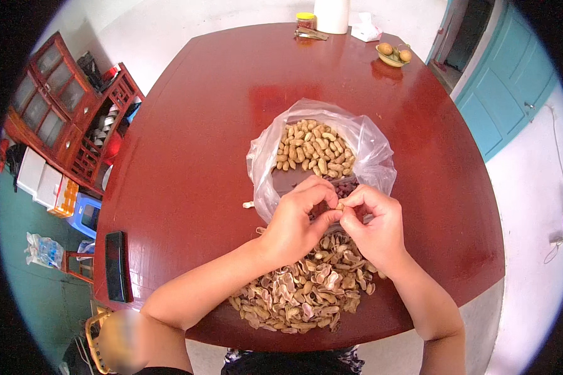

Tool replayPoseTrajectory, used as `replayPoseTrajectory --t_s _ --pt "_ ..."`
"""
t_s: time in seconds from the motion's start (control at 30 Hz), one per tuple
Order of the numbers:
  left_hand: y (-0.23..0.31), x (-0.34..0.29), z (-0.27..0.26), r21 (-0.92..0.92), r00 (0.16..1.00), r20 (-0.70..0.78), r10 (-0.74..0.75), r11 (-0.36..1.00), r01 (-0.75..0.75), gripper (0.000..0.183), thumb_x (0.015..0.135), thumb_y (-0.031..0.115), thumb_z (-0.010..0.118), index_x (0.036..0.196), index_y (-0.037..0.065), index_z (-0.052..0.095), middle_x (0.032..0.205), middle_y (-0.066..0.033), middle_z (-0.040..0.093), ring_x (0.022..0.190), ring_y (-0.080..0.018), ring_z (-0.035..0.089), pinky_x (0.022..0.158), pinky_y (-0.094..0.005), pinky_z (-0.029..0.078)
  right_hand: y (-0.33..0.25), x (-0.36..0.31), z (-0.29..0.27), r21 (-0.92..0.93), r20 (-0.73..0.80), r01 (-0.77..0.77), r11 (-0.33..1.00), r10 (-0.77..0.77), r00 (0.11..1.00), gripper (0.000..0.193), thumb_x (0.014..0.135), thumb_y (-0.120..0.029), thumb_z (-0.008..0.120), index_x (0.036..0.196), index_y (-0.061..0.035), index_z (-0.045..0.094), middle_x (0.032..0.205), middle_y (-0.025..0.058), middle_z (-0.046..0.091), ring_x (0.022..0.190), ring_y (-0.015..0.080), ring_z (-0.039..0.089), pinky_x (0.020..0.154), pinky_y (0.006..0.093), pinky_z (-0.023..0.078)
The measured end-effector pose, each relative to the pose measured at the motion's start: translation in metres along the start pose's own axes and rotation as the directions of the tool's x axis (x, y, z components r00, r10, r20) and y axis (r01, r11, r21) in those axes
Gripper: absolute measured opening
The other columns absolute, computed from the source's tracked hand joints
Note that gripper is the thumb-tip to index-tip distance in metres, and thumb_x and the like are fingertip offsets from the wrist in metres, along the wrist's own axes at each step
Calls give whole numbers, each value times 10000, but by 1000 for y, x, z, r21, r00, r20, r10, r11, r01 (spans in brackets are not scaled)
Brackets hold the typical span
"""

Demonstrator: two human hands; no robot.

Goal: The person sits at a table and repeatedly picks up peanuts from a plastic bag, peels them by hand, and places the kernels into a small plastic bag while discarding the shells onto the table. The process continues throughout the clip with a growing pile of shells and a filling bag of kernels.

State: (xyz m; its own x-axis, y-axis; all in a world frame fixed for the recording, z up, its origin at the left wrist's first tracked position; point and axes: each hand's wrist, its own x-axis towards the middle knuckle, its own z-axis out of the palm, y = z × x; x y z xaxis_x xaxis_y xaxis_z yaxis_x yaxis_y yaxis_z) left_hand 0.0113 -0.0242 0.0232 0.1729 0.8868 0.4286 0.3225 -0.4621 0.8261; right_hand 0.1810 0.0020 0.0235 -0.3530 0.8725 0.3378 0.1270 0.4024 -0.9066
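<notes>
- I see the left hand (pixel 300 215) and right hand (pixel 379 226) both pinch one peanut (pixel 339 206) with their fingers (pixel 360 195), over the bag (pixel 374 150).
- Shells (pixel 306 294) lie at its near side, maybe kept apart.

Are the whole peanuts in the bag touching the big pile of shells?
Apart. The head view shows whole peanuts inside the far part of the plastic bag, the shell pile nearer, and dark red kernels between them.

Both hands (pixel 334 219) pinch a peanut (pixel 339 206) above shells (pixel 306 290)
</notes>
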Motion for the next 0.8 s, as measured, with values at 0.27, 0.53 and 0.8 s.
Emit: replayPoseTrajectory --t_s 0.27,0.53,0.8 --pt "2 4 -3 -33 990 -101 -96 995 93 144 783 8 735 825 13 598 937 -52 565 854 -143 567 699 -265 482 0 9 -9 463 107 -271 844 250 962 133 883 -2 626 1000 47 663 896 109 691 735 133 657 666 255 555" --pt "-3 1 -7 223 990 -87 110 971 -88 202 718 13 779 824 27 608 901 -76 591 814 -195 609 676 -296 507 -5 2 -2 223 57 -224 949 216 975 135 850 18 647 977 56 668 894 93 694 812 115 651 727 243 540" --pt "-2 2 -4 188 986 -139 93 980 -66 162 754 34 761 889 24 673 875 -101 689 758 -197 671 640 -304 526 -4 3 -1 15 -14 -11 1000 11 1000 128 819 45 649 946 41 666 842 68 686 781 92 627 709 244 521"
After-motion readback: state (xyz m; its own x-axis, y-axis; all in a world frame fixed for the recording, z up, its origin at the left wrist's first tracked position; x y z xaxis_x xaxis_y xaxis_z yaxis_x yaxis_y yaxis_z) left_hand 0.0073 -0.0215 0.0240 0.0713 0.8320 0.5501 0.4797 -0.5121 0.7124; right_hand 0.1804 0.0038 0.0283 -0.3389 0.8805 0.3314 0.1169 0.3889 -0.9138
